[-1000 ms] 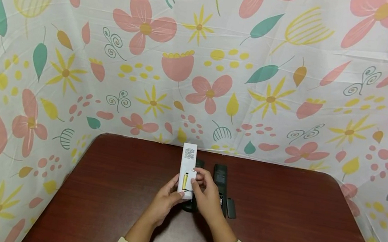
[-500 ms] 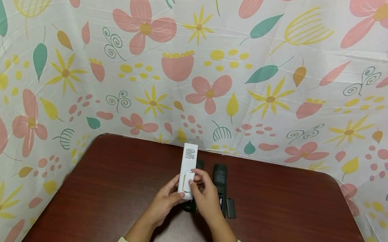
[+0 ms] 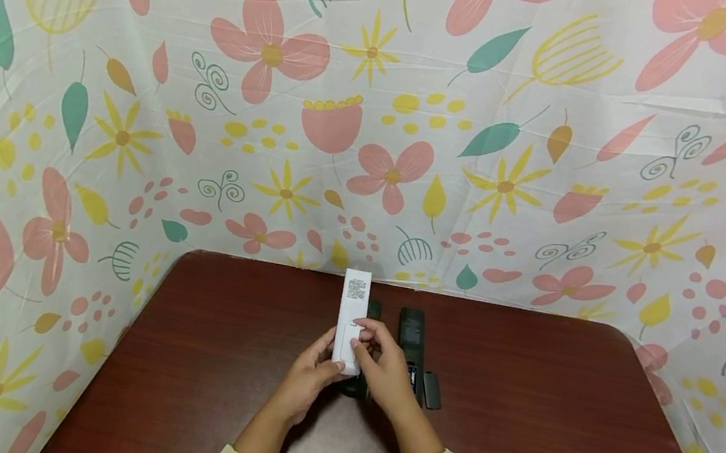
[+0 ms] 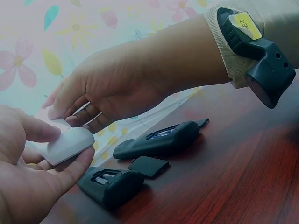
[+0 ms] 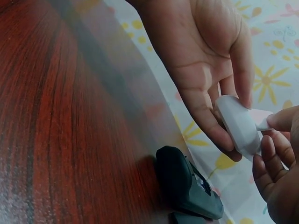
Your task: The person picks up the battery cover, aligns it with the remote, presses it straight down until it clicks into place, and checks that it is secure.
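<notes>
My left hand (image 3: 310,373) grips the lower end of a white remote control (image 3: 353,305), held tilted above the table with its printed back towards me. The thumb lies along its edge and the fingers curl beneath. At the right side, my right hand (image 3: 386,367) pinches a small white battery cover (image 5: 263,125) over the battery compartment. In the head view the cover (image 3: 349,342) hides the compartment's inside. Whether it sits fully flush cannot be told.
Two black remotes lie face down with compartments uncovered: one (image 4: 161,140) shows blue batteries, the other (image 4: 112,184) silver ones. A loose black cover (image 4: 149,166) lies between them. Behind the dark red table (image 3: 519,406) hangs a flowered cloth (image 3: 375,142).
The white cover has moved left over the compartment, hiding the yellow battery seen one second ago. Both hands have stayed almost in place.
</notes>
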The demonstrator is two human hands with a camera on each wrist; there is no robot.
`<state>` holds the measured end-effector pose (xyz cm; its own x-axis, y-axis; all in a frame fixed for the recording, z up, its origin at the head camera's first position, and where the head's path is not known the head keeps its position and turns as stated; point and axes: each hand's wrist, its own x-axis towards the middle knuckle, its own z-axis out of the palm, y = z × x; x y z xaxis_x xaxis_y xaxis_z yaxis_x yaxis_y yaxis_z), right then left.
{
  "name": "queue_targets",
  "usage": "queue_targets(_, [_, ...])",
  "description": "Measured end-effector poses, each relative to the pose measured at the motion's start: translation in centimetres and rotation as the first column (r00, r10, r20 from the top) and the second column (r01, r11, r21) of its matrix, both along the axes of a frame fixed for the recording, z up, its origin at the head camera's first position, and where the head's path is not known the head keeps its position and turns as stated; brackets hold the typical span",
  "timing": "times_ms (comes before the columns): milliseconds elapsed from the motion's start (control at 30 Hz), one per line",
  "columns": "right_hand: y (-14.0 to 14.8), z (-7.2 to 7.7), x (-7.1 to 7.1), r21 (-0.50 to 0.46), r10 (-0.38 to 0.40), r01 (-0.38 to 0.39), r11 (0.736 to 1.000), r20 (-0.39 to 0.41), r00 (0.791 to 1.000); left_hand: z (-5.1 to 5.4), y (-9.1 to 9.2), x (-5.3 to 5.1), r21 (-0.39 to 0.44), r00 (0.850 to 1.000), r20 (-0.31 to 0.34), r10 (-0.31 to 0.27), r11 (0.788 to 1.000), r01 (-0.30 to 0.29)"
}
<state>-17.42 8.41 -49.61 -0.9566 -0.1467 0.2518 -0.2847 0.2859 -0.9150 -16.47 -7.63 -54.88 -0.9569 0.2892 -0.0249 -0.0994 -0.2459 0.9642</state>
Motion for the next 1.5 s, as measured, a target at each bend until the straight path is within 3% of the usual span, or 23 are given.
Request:
queue_targets(433, [0.2, 0.2, -0.1, 0.012, 0.022, -0.021, 1.0, -0.045, 0.999, 0.0, 0.0, 0.1, 0.003, 1.0, -0.002, 0.015, 1.0, -0.015])
queue_targets(1067, [0.3, -0.3, -0.2, 0.05, 0.022, -0.021, 0.999, -0.022, 1.0, -0.2, -0.1, 0.1, -0.002, 1.0, 0.005, 0.031, 1.0, -0.031])
queue_targets(1167, [0.3, -0.6, -0.4, 0.044, 0.025, -0.025, 0.999, -0.009, 1.0, -0.2, 0.0, 0.0, -0.007, 0.999, 0.015, 0.035, 0.999, -0.035])
queue_targets(1400, [0.3, -3.9, -1.8, 0.031, -0.034, 0.033, 0.999, 0.025, 0.999, -0.3, 0.0, 0.0, -0.002, 0.999, 0.022, 0.044, 0.999, -0.044])
queue_targets(1500, [0.4, -4.3, -1.9, 0.009, -0.056, 0.055, 0.998, 0.036, 0.998, -0.3, 0.0, 0.0, 0.001, 0.999, 0.024, 0.046, 0.999, -0.046])
